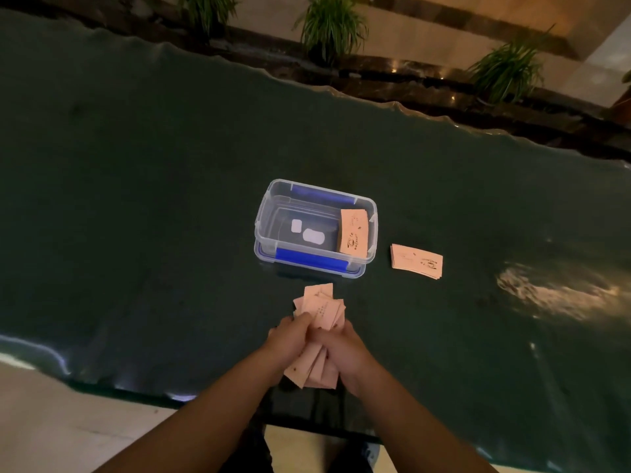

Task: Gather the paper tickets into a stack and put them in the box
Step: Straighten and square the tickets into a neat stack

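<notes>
Squaring up a messy fan of paper tickets (319,310) between both hands, I'm on the gathering step. My left hand (290,339) and right hand (341,346) are pressed together around the bundle, just on the near side of the clear box (269,213). One stack (353,233) already leans inside the box at its right end; another stack (416,261) lies on the dark table (136,199) just right of the box. In this dim light my fingertips are hard to make out. Next I'd tap the edges flush, then lift the bundle forward over the box's rim.

Left hand (290,339) and right hand (341,349) meet, fingers (302,319) apparently curled closed; forearms bare.
</notes>
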### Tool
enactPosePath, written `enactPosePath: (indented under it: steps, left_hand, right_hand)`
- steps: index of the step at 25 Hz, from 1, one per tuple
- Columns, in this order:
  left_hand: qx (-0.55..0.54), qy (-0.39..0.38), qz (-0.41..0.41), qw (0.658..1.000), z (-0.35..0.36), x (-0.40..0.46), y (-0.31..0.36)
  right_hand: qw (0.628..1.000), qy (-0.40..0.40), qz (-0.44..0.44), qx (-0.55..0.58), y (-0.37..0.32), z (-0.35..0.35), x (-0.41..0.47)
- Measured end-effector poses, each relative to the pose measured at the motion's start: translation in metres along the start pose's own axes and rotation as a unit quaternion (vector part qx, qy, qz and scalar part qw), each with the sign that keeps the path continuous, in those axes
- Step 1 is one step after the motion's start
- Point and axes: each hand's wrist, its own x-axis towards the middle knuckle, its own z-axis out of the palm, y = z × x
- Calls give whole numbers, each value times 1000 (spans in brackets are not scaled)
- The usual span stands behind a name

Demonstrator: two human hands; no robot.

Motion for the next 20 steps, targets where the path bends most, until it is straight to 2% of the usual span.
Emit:
enactPosePath:
  steps: [3,6,9,14,18,20]
  left_hand:
    - [-12,-70,-9,997,3,-3,6]
    - [44,-85,14,995,20,-9,20]
    - [-37,-90,24,995,62,-19,36]
    - [-123,-89,44,987,153,-30,62]
    - [-172,-96,41,980,198,-30,84]
    - [-215,-102,48,970,208,-28,98]
  right_hand:
    - [999,-31,-1,34,5,-24,-3]
    - [993,-81,2,92,4,-58,-5]
    - [989,-104,4,109,-11,-96,-6]
    - [995,-100,2,13,-48,-161,-14]
    - [988,-130,-32,-74,-84,-216,-21]
    - [987,-132,-53,-81,-102,-237,-20]
